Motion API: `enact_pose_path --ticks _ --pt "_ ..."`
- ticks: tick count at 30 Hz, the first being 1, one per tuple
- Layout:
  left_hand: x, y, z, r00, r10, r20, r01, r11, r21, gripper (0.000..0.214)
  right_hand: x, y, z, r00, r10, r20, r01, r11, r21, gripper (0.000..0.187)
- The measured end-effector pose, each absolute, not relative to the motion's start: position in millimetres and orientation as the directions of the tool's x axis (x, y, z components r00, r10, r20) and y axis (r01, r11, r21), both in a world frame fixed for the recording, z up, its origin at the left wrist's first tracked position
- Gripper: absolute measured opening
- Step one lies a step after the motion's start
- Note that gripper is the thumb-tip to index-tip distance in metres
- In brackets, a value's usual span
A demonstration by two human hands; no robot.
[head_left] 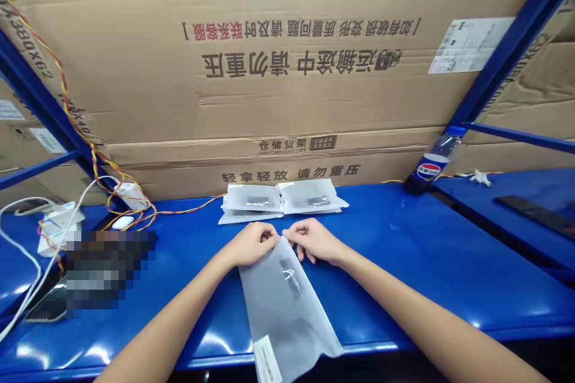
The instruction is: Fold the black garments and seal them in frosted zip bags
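Observation:
A frosted plastic bag (pixel 287 317) lies lengthwise before me on the blue shelf, its near end reaching past the front edge. It has a white label (pixel 267 359) at the near left and a dark printed block (pixel 291 278) near the far end. My left hand (pixel 254 243) is closed on the bag's far left corner, thumb on top. Fingers of my right hand (pixel 312 240) pinch the far right corner close beside it. Just beyond my hands lie two small stacks of similar bags, a left stack (pixel 251 198) and a right stack (pixel 309 194).
A cola bottle (pixel 433 161) stands at the back right by the blue post. Cables and white power adapters (pixel 58 227) crowd the left, near a blurred-out dark device (pixel 103 269). A large cardboard sheet (pixel 287 108) forms the back. A dark flat object (pixel 534 215) lies far right.

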State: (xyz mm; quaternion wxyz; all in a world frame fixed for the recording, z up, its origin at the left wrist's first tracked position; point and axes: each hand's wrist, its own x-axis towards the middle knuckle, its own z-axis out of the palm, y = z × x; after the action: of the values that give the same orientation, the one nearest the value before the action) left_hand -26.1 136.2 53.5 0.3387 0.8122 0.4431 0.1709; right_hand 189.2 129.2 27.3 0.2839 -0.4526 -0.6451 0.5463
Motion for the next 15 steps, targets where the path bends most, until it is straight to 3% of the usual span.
enact_pose_path --ticks 8,12,15 --pt "-27 136 51 0.486 0.871 0.071 0.640 -0.411 0.649 0.025 191 124 32 -0.514 0.842 -0.167 0.230 -0.052 -0.972 0.051" --pt "-41 150 52 0.397 0.906 0.148 0.688 -0.400 0.605 0.025 193 115 43 -0.689 0.675 -0.264 0.261 -0.109 -0.959 0.047" --pt "-50 159 53 0.363 0.916 0.173 0.710 -0.392 0.585 0.024 194 109 48 -0.802 0.480 -0.357 0.324 -0.153 -0.934 0.048"
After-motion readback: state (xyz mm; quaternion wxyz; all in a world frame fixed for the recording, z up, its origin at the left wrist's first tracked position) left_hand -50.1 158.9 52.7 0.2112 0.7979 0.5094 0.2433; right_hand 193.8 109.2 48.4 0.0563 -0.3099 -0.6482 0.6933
